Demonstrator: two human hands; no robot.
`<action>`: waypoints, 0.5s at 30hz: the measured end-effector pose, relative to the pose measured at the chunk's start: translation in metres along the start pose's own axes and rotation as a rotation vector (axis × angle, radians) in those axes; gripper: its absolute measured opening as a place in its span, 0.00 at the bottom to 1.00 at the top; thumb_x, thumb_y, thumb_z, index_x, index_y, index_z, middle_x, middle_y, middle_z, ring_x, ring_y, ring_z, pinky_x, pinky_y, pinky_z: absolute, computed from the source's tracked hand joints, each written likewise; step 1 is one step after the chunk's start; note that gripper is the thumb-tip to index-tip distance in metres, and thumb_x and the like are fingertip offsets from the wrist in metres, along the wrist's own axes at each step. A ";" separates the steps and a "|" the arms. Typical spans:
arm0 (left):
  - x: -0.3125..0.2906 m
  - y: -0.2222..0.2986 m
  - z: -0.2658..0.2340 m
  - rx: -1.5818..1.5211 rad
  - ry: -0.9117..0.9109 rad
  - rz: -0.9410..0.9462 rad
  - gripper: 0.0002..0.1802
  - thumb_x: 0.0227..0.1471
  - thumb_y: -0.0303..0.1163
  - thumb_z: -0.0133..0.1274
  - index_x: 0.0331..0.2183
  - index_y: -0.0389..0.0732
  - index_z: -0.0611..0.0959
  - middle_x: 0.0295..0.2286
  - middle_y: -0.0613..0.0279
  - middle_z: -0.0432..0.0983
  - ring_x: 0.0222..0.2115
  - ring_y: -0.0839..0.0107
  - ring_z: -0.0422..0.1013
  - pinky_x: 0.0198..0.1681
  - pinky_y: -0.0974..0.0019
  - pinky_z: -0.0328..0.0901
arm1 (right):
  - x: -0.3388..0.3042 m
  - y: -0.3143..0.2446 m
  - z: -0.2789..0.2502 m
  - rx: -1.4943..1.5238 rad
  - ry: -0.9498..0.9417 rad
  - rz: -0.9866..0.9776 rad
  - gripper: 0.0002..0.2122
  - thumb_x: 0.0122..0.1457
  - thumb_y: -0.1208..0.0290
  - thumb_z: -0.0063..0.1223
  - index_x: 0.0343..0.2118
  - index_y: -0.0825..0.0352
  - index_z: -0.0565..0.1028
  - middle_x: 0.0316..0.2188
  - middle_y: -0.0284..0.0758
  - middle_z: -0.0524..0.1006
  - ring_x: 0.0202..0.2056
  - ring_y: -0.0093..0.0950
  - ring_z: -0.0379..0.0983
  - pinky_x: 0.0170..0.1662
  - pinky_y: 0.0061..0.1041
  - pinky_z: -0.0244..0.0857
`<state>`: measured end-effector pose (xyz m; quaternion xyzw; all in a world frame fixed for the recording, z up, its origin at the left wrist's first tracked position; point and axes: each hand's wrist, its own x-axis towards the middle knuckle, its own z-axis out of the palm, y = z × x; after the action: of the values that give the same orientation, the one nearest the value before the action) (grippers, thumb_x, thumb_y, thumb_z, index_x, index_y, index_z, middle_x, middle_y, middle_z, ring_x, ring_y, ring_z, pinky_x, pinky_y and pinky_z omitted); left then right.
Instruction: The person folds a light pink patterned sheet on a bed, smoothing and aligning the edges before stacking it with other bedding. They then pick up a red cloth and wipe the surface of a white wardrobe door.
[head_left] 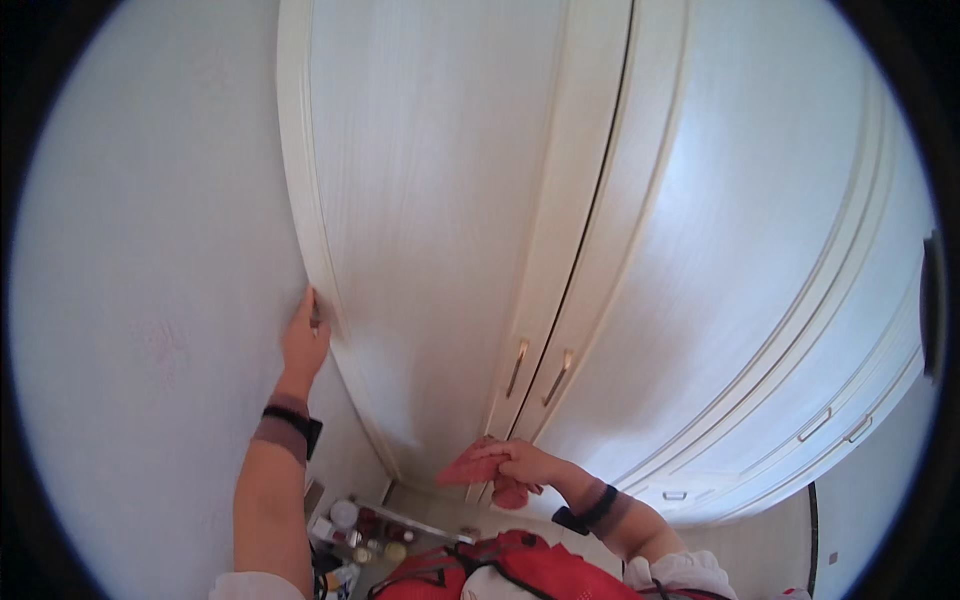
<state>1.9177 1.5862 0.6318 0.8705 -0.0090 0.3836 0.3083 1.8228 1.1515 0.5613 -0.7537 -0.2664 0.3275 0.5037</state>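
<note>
My left hand (305, 345) reaches up to the left side edge of a tall whitish wardrobe (430, 200), where it meets the wall. Its forefinger is stretched along that edge, and the hand appears to hold nothing. A crumpled pinkish-red cloth (465, 467) is gripped in my right hand (532, 464), low in front of the doors. Part of the cloth hangs below the fingers. Just above the right hand are two slim metal door handles, the left handle (516, 368) and the right handle (558, 377), either side of the dark gap between the doors.
A pale wall (150, 230) with faint reddish marks stands on the left. Low down beside my left forearm, a rack (425, 527) borders several jars and bottles (345, 515). More cabinet fronts with small handles (815, 425) curve away to the right.
</note>
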 end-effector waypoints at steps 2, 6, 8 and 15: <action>0.004 0.011 0.010 0.091 0.163 0.134 0.39 0.46 0.26 0.52 0.62 0.36 0.66 0.55 0.42 0.68 0.51 0.48 0.69 0.54 0.52 0.63 | -0.038 -0.086 -0.022 0.009 0.009 -0.051 0.29 0.49 0.86 0.36 0.56 0.63 0.74 0.42 0.35 0.78 0.44 0.29 0.75 0.47 0.27 0.70; 0.036 0.121 0.032 0.093 0.361 0.364 0.39 0.45 0.27 0.53 0.61 0.36 0.67 0.61 0.38 0.57 0.61 0.40 0.55 0.63 0.45 0.52 | -0.088 -0.209 -0.065 -0.343 0.382 -0.729 0.30 0.49 0.86 0.35 0.57 0.67 0.73 0.50 0.34 0.77 0.36 0.21 0.76 0.36 0.17 0.69; 0.055 0.154 0.022 0.065 0.363 0.458 0.39 0.45 0.28 0.53 0.61 0.37 0.67 0.63 0.38 0.53 0.63 0.39 0.52 0.64 0.42 0.48 | -0.108 -0.290 -0.075 -0.378 0.658 -0.751 0.29 0.50 0.86 0.34 0.57 0.68 0.74 0.49 0.31 0.78 0.29 0.14 0.74 0.27 0.12 0.65; 0.115 0.225 0.041 0.031 0.443 0.457 0.41 0.50 0.38 0.53 0.64 0.39 0.63 0.66 0.43 0.48 0.67 0.43 0.44 0.66 0.36 0.38 | -0.099 -0.519 -0.182 -0.889 1.434 -1.602 0.25 0.55 0.79 0.43 0.59 0.63 0.71 0.53 0.41 0.74 0.43 0.30 0.74 0.48 0.29 0.64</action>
<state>1.9693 1.4068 0.8075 0.7458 -0.1312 0.6232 0.1954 1.8609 1.1547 1.1193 -0.4924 -0.4118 -0.7086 0.2928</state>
